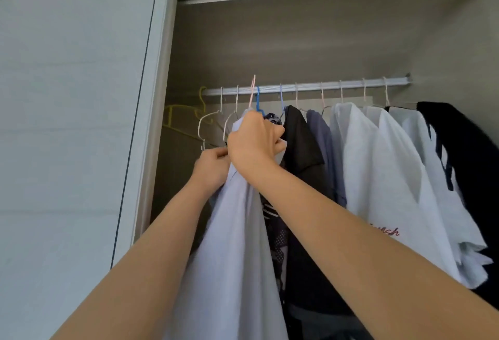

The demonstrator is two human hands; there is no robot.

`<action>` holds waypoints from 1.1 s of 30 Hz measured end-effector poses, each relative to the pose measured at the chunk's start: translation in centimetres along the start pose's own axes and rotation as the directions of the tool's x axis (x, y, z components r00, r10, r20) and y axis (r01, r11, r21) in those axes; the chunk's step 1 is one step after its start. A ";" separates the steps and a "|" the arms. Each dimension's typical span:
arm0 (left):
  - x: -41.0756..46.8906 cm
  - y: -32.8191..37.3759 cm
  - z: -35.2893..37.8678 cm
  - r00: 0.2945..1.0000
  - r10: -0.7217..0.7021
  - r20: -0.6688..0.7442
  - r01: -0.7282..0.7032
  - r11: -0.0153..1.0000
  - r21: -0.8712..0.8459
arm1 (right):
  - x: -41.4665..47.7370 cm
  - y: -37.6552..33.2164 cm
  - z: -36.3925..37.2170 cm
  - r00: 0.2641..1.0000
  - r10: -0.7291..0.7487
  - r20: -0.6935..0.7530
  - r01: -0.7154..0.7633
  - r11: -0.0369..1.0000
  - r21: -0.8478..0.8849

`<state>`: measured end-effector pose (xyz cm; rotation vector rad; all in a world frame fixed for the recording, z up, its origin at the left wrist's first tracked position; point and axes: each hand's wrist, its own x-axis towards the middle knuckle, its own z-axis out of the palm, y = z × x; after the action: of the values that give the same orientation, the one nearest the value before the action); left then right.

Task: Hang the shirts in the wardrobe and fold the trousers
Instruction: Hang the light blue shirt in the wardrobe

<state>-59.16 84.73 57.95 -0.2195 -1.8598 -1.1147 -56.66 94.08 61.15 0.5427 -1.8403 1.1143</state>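
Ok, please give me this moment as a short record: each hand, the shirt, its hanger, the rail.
left hand: pinches the edge of the pale shirt
right hand: grips the top of the pale shirt
pink hanger: hook raised to the rail; hooked on or not, cannot tell
rail: hung shirts on the right, bare hangers on the left
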 end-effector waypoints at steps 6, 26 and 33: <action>-1.3 -1.9 -0.5 0.974 0.222 -0.042 -0.225 0.972 -0.063 | 4.4 -0.8 3.0 0.999 0.027 -0.023 -0.028 0.998 -0.061; 2.5 -6.2 4.3 0.954 0.143 -0.264 -0.119 0.988 0.102 | 13.0 -1.4 7.1 0.998 -0.062 -0.020 0.058 0.983 -0.172; 2.3 -6.1 6.2 0.963 0.163 -0.215 -0.155 0.986 0.054 | 13.9 -0.2 7.4 0.997 -0.070 -0.044 0.063 0.989 -0.133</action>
<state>-67.67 85.33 55.04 -0.2117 -1.6356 -0.9533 -67.04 88.68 71.71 0.4926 -1.8258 0.9464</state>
